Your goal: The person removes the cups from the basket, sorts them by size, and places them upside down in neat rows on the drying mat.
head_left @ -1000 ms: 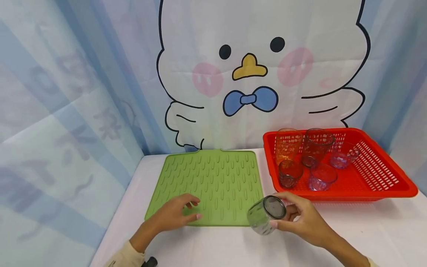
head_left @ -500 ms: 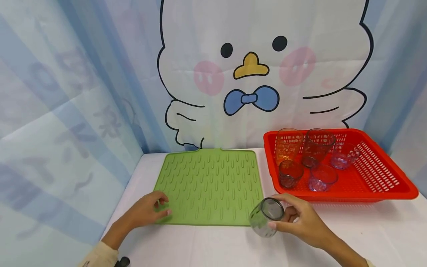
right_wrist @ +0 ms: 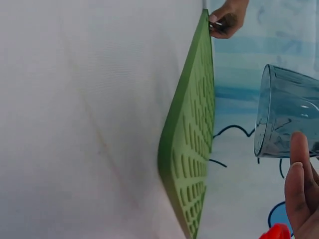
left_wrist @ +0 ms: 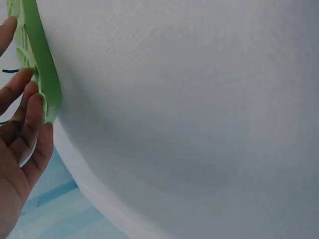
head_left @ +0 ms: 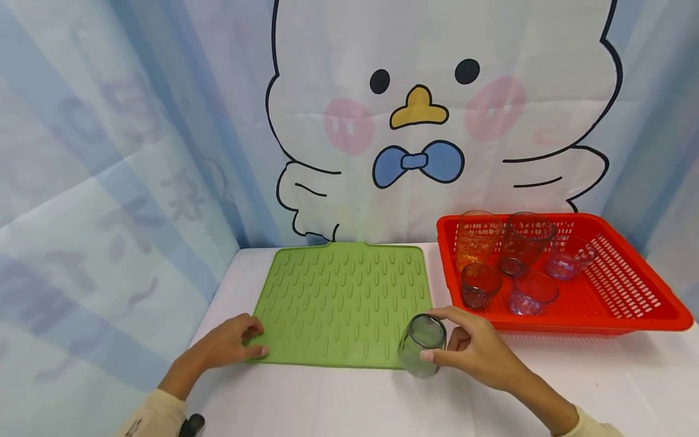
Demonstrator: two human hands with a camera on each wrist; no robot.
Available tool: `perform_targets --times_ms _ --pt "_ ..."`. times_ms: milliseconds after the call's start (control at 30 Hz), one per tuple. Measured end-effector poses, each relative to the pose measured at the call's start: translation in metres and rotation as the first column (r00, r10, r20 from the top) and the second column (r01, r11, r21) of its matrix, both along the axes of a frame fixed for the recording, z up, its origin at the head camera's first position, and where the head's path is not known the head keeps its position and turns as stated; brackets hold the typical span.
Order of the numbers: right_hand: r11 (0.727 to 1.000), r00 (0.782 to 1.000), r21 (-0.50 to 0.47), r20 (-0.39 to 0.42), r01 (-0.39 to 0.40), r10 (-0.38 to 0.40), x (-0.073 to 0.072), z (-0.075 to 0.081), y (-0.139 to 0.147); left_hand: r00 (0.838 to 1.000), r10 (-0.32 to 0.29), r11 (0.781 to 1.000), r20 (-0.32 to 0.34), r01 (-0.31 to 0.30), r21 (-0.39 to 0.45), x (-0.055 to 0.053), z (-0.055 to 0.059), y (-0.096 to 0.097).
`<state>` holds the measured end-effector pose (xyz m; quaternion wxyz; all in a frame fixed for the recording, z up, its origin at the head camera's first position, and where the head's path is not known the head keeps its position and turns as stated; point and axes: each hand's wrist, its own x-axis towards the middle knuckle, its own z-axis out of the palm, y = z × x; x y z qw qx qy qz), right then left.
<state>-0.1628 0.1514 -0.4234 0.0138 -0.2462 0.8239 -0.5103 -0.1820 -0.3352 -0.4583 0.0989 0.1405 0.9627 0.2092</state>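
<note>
My right hand (head_left: 477, 349) pinches a grey-tinted drinking glass (head_left: 416, 351) between thumb and fingers. The glass is upside down, its base facing up, over the front right corner of a green drying mat (head_left: 344, 303). In the right wrist view the open rim of the glass (right_wrist: 266, 112) points toward the table side, apart from the mat (right_wrist: 184, 129). On the other side, my left hand (head_left: 232, 343) rests at the front left corner of the mat. Its loosely bent fingertips (left_wrist: 30, 89) touch the ridged surface close to the edge in the left wrist view.
A red plastic basket (head_left: 601, 328) stands right of the mat. Inside are an amber glass (head_left: 471, 243), a tall dark glass (head_left: 525, 240), a short dark glass (head_left: 480, 285) and two purple-tinted cups, one with a handle (head_left: 570, 258). A printed curtain (head_left: 349, 200) hangs behind.
My left hand has moved left, from over the mat to its front left corner. The right hand has shifted slightly left with the glass, which now stands more upright, base up.
</note>
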Motion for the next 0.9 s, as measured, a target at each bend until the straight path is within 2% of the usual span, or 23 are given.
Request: perform_targets --times_ms 200,467,900 --pt "0.999 0.999 0.039 0.012 -0.037 0.037 -0.015 0.008 -0.027 1.000 -0.011 1.000 0.027 0.010 0.024 -0.002 -0.003 -0.005" --pt "0.991 0.997 0.109 0.017 -0.082 0.080 -0.035 0.018 -0.070 0.999 0.003 0.999 0.050 -0.004 0.033 -0.001 0.000 -0.002" --pt "0.976 0.983 0.121 0.041 -0.181 0.178 -0.079 0.014 -0.140 0.998 0.021 0.999 0.057 -0.023 0.026 -0.002 -0.003 -0.004"
